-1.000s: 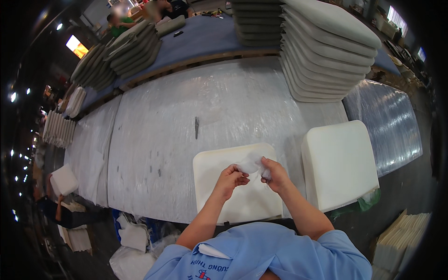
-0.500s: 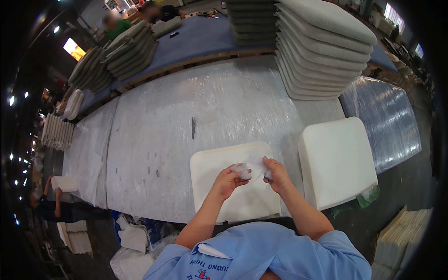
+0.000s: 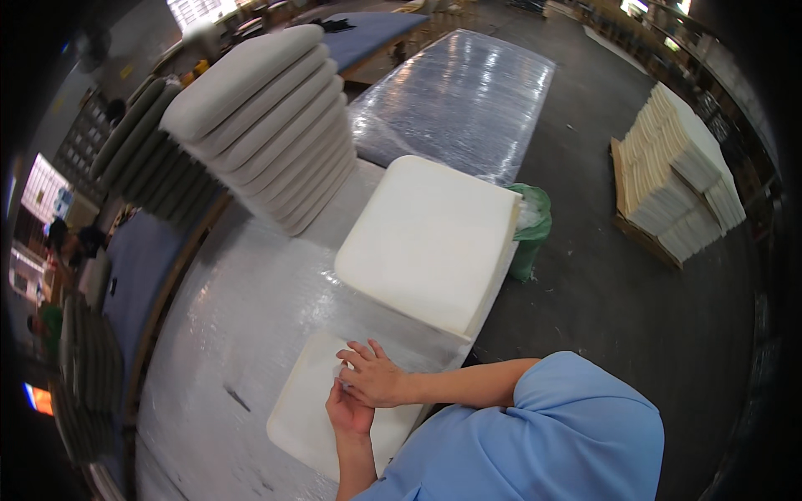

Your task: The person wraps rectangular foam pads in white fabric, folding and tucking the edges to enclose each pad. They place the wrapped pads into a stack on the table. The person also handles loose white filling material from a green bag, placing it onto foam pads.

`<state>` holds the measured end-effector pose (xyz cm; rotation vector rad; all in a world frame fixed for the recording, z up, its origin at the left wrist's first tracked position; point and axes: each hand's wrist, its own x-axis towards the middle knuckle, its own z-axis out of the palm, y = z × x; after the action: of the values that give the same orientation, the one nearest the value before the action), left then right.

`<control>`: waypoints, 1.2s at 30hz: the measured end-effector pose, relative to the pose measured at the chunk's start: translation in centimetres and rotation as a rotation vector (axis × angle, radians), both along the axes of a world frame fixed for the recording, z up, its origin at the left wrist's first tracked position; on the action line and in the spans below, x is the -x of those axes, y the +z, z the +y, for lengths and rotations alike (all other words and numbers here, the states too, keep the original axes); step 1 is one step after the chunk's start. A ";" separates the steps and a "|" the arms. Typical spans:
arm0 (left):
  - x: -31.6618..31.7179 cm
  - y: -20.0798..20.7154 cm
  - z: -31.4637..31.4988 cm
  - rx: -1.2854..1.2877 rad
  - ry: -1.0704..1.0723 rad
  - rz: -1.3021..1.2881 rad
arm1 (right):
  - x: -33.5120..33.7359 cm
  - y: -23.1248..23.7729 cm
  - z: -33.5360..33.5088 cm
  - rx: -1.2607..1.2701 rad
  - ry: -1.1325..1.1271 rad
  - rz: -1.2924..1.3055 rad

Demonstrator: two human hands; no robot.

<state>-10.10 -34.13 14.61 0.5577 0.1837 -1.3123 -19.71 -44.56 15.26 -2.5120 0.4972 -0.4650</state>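
Observation:
My left hand [image 3: 351, 414] and my right hand [image 3: 373, 377] meet above a white foam pad [image 3: 298, 417] with rounded corners. My right hand lies across the left one's fingertips, its own fingers spread apart. The left fingers are curled up against the right palm and partly hidden by it. A small pale bit shows between the hands; what it is I cannot make out. Just beyond them, a stack of white foam pads [image 3: 430, 242] sits at the table's right edge.
Plastic film covers the table [image 3: 225, 334], with a dark mark on it. Tall grey cushions [image 3: 267, 125] are stacked at the back. A green bag [image 3: 535, 234] hangs by the white stack. A wrapped blue table [image 3: 455, 100] stands beyond; foam sheets [image 3: 681, 175] are piled on the floor at right.
The view has swung to the right. My hands, earlier apart with wispy white material in each, are now together, the right over the left. The foam pad still lies beneath them.

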 end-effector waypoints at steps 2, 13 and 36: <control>0.8 -0.2 -2.0 -0.060 -0.023 -0.001 | 2.2 0.6 -2.3 -0.107 0.035 0.048; 7.2 1.3 -15.7 -0.378 0.040 -0.316 | 22.8 -0.9 -26.0 -0.576 -0.539 -0.479; 21.9 5.7 -33.6 -0.501 -0.158 -0.508 | 44.5 -17.7 -55.2 -1.227 -1.208 -0.286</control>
<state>-31.98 -67.68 20.33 1.3335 0.0446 -1.2344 -64.19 -99.72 -2.48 -0.7762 1.5534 -0.6235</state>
